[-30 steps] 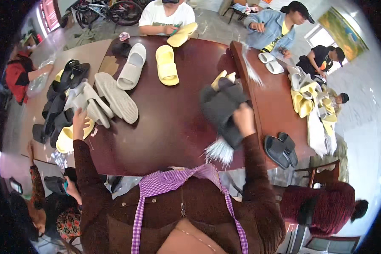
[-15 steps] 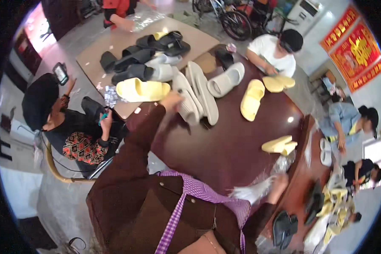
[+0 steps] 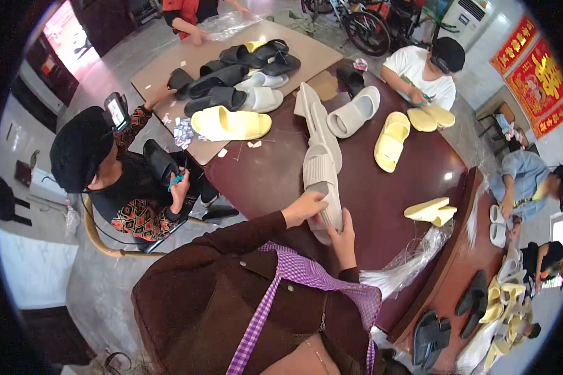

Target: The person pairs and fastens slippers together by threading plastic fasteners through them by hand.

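Both hands are on a pair of grey slide slippers (image 3: 322, 165) with ribbed straps, which lie end to end in a line toward me. My left hand (image 3: 305, 208) is closed on the left side of the near slipper's heel end. From the other side my right hand (image 3: 342, 240) grips the same end, its thumb up along the edge. Fingers under the sole are hidden. Just beyond, to the right, lies another grey slipper (image 3: 355, 112). A yellow slipper (image 3: 230, 124) sits to the left, and one more yellow slipper (image 3: 392, 142) to the right.
Black slippers (image 3: 216, 81) are heaped on the far table. Clear plastic strips and wrap (image 3: 413, 256) lie by a yellow pair (image 3: 430, 211) at right. A person (image 3: 116, 181) on the left holds a black slipper and a teal tool; other people work around the tables.
My left hand has drawn the grey slippers toward me. My right hand has left the plastic strips at right and come onto the near slipper. The person at left now reaches to the black slippers.
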`<state>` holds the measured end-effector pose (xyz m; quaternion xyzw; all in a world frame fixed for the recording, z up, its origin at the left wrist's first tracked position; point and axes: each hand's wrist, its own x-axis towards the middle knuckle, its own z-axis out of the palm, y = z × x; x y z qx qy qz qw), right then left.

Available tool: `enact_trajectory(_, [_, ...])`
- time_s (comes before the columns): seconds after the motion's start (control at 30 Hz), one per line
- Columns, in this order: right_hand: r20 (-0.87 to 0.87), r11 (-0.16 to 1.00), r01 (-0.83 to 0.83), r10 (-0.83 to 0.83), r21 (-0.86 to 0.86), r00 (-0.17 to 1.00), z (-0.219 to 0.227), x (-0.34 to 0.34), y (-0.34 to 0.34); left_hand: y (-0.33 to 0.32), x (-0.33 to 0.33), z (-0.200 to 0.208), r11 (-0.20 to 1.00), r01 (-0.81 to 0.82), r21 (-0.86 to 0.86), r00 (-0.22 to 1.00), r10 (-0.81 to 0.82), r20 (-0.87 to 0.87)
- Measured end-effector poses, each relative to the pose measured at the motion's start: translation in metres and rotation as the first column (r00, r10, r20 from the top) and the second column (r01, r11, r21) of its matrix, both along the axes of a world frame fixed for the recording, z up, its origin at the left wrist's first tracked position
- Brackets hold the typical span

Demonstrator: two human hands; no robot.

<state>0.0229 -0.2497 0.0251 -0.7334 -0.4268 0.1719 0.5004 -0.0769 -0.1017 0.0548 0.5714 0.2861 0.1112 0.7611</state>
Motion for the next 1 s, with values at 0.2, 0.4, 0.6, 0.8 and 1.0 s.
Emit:
enact_trajectory(0.2, [-0.285,0.985,0.146,-0.165,-0.087,0.944,-0.005,0.0,-0.029,-0.002,0.002,0.003,0.956,0.013,-0.294,0.996,0.013,0.085])
enact_trajectory(0.4, [-0.766,0.916,0.372,-0.345,-0.149,0.542,-0.019,-0.001,-0.053,0.011,0.003,0.0,0.998,0.001,-0.06,0.999,0.002,0.053])
enact_trajectory(0.6, [-0.867,0.931,0.354,-0.248,-0.09,0.432,-0.005,-0.004,-0.076,0.044,-0.018,-0.069,0.857,-0.41,0.314,0.892,0.448,-0.058])
enact_trajectory(0.8, [-0.878,0.961,0.267,-0.188,-0.072,0.441,0.005,-0.003,-0.094,0.044,-0.027,-0.029,0.847,-0.344,-0.405,0.934,0.353,-0.054])
enact_trajectory(1.0, [-0.824,0.948,0.273,-0.286,-0.167,0.489,-0.001,-0.006,-0.1,0.062,-0.025,-0.052,0.923,-0.336,-0.188,0.941,0.321,-0.109])
